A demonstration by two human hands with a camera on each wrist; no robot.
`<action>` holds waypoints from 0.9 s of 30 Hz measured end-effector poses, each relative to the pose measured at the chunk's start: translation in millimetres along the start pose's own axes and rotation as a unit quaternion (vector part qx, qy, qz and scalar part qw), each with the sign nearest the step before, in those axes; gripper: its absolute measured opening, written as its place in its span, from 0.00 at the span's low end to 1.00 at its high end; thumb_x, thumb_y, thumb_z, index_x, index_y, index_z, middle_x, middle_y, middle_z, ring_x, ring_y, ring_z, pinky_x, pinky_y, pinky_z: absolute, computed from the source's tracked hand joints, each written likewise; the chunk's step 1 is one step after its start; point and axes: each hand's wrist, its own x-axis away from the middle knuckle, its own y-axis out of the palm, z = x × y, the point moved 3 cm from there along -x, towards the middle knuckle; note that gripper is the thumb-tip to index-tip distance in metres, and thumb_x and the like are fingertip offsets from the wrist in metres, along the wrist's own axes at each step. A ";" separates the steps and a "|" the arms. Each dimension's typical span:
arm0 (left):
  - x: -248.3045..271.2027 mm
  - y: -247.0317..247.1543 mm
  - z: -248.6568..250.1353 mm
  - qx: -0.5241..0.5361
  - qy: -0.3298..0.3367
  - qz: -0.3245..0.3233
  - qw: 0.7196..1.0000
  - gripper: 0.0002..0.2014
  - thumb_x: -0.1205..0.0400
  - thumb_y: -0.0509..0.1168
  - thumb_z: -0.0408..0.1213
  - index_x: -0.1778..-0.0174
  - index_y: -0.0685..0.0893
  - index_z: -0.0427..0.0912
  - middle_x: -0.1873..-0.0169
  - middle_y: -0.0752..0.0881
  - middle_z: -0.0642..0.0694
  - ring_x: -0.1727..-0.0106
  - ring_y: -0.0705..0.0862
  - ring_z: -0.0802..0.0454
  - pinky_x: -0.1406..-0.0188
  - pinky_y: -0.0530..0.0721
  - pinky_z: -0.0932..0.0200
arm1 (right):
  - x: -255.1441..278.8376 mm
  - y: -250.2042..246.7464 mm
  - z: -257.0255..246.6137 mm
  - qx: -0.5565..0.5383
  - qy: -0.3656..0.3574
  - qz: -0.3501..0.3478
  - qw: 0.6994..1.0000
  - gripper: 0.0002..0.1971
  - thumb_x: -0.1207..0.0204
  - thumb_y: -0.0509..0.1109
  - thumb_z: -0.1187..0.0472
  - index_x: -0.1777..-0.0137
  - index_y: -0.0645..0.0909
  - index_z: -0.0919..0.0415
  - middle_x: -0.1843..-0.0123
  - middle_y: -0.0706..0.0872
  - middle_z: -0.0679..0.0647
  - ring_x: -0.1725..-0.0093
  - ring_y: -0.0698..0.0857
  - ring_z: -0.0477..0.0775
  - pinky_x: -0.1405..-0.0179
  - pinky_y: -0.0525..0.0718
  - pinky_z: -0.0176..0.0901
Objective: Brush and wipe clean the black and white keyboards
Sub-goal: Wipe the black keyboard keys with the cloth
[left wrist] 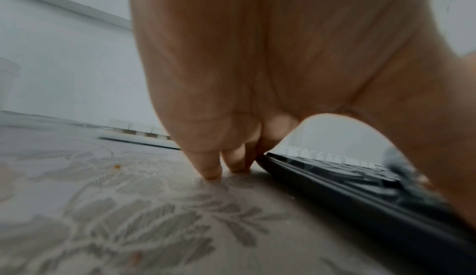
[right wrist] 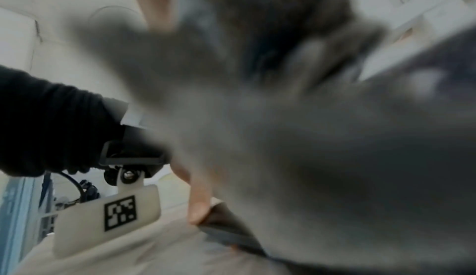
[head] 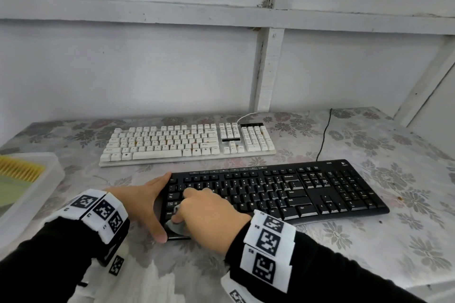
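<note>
The black keyboard [head: 283,192] lies near me on the floral tablecloth, with the white keyboard [head: 187,142] behind it. My left hand [head: 147,199] braces the black keyboard's left end: straight fingers lie along its side and the thumb sits at the front corner. In the left wrist view the fingertips [left wrist: 208,163] touch the cloth beside the black keyboard [left wrist: 360,194]. My right hand [head: 206,209] grips a bunched grey cloth [head: 176,226] and presses it on the leftmost keys. The grey cloth [right wrist: 283,126] fills the right wrist view as a blur.
A clear plastic tray [head: 46,179] at the left edge holds a yellow-bristled brush [head: 19,167] and a green cloth [head: 12,189]. A black cable [head: 323,135] runs from the black keyboard toward the white wall. The table's front right edge is close.
</note>
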 end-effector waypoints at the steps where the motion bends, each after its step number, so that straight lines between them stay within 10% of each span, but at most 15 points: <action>1: -0.8 0.3 -0.2 0.006 0.002 -0.001 1.000 0.86 0.67 0.78 0.68 0.21 0.28 0.51 0.20 0.45 0.59 0.20 0.51 0.58 0.20 0.56 0.57 | 5.5 -2.2 6.9 -0.005 0.008 -0.004 1.000 0.14 0.17 0.61 0.58 0.41 0.82 0.66 0.53 0.65 0.56 0.51 0.68 0.61 0.56 0.71 0.52; 6: -2.1 1.4 -2.9 0.037 0.008 -0.003 0.999 0.83 0.60 0.82 0.63 0.21 0.28 0.51 0.19 0.45 0.57 0.19 0.49 0.58 0.18 0.54 0.54 | 36.7 -6.7 52.3 -0.020 0.052 -0.007 0.998 0.16 0.19 0.62 0.53 0.66 0.77 0.61 0.54 0.72 0.55 0.55 0.74 0.60 0.48 0.80 0.49; 11: -1.5 2.9 -3.2 0.048 0.011 -0.003 0.999 0.82 0.58 0.84 0.61 0.21 0.28 0.52 0.19 0.43 0.58 0.19 0.47 0.58 0.18 0.52 0.51 | 82.1 -22.0 104.3 -0.016 0.094 0.013 0.995 0.10 0.24 0.65 0.60 0.53 0.87 0.62 0.62 0.71 0.48 0.61 0.74 0.48 0.66 0.67 0.28; 14: -1.0 3.3 -2.8 0.056 0.011 -0.001 0.998 0.82 0.57 0.84 0.60 0.21 0.29 0.52 0.18 0.44 0.57 0.19 0.47 0.58 0.18 0.52 0.51 | 85.8 -27.0 115.0 -0.047 0.128 0.005 0.991 0.11 0.26 0.66 0.64 0.56 0.82 0.74 0.67 0.69 0.51 0.68 0.64 0.47 0.72 0.63 0.33; 19: 0.9 2.6 -0.9 0.070 0.016 -0.002 0.997 0.83 0.59 0.84 0.60 0.21 0.30 0.51 0.18 0.48 0.56 0.19 0.50 0.58 0.18 0.53 0.53 | 49.7 -31.3 63.2 -0.055 0.028 0.031 0.998 0.16 0.21 0.64 0.51 0.57 0.87 0.61 0.67 0.71 0.45 0.66 0.70 0.40 0.69 0.61 0.26; 27: -0.5 1.5 0.5 0.040 0.017 0.005 0.999 0.85 0.65 0.80 0.64 0.20 0.30 0.49 0.21 0.50 0.57 0.21 0.53 0.59 0.25 0.56 0.64 | -1.8 -8.3 -2.7 -0.063 -0.021 -0.020 0.998 0.14 0.20 0.63 0.61 0.40 0.85 0.64 0.54 0.68 0.56 0.55 0.70 0.60 0.53 0.74 0.49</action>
